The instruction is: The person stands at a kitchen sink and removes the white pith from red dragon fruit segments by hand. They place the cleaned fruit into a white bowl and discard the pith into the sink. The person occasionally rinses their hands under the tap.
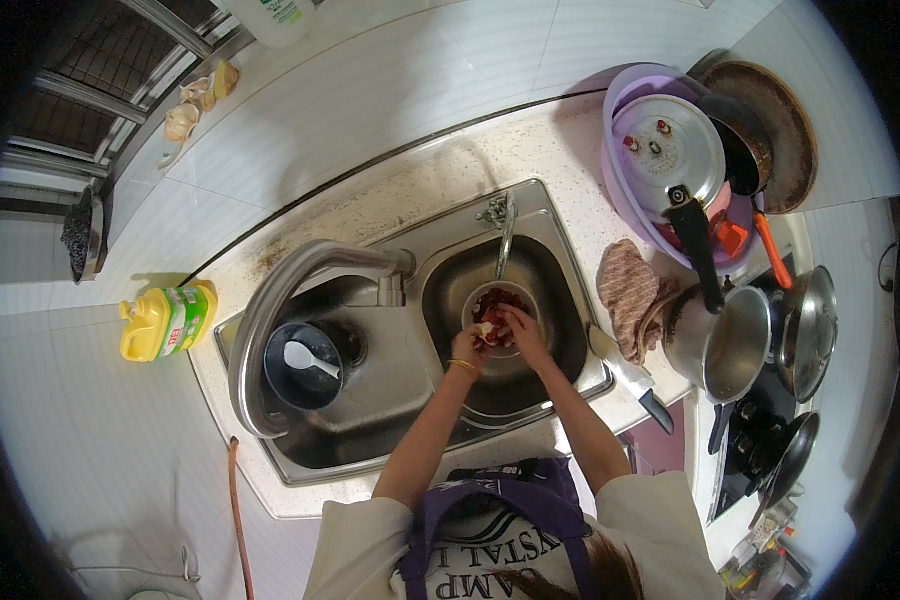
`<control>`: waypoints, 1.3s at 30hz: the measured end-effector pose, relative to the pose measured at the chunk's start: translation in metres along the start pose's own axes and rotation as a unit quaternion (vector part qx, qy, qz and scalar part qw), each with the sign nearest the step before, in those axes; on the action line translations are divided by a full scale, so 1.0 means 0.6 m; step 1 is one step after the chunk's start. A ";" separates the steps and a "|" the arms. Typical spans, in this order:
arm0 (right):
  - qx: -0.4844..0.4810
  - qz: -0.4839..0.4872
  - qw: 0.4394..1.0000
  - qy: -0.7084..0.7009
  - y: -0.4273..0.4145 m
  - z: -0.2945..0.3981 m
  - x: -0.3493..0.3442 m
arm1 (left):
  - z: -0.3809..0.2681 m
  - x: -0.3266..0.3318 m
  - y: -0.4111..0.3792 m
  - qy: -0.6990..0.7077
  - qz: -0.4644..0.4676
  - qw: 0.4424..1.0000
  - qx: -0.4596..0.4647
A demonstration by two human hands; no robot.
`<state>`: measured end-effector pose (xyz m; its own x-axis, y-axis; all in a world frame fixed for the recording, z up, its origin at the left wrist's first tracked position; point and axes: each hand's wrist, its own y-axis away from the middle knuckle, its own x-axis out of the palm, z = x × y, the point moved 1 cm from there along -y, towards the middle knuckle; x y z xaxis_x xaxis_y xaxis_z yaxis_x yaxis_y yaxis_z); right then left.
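Observation:
In the right basin [450, 300] of a stainless steel double sink stands a pale bowl [534, 306] with dark red, wet pieces of food [511, 298] in it. My left hand [468, 348] is at the bowl's left side, its fingers around a pale yellowish piece [485, 329]. From the right, my right hand [526, 334] reaches over the rim, fingertips among the red pieces. Whether it grips one is hidden by the fingers. A small metal tap [506, 232] points down at the bowl's far edge.
A large curved faucet [270, 300] arches over the left basin, where a dark bowl [285, 390] holds a white spoon [309, 358]. A kitchen knife [630, 379] lies right of the sink, near a brown cloth [626, 300], a pot [735, 345] and a purple basin [613, 150]. A yellow bottle [169, 322] stands left.

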<state>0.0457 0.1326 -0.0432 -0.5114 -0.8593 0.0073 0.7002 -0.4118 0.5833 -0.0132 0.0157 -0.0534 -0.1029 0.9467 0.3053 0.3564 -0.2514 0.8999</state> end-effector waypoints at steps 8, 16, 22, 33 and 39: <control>-0.186 -0.042 0.959 0.208 0.042 0.026 0.015 | 0.001 0.004 0.006 0.027 0.028 0.999 0.021; -0.203 -0.054 0.962 0.172 0.039 0.018 0.037 | 0.021 -0.012 -0.020 0.030 0.030 0.998 0.038; -0.202 -0.047 0.966 0.154 0.020 -0.001 0.032 | 0.015 -0.001 -0.006 0.108 0.040 0.993 -0.006; -0.127 -0.083 0.974 0.167 0.018 0.001 0.014 | 0.010 0.007 -0.008 0.097 0.044 0.994 0.003; 0.010 -0.007 0.998 -0.055 0.021 -0.018 0.023 | 0.019 -0.003 -0.015 0.088 0.046 0.995 0.019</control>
<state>0.0526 0.1124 -0.0445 -0.5742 -0.8140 0.0875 0.6831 -0.4174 0.5993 -0.0055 0.0184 -0.0655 -0.2286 0.8689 0.4390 0.4057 -0.3249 0.8543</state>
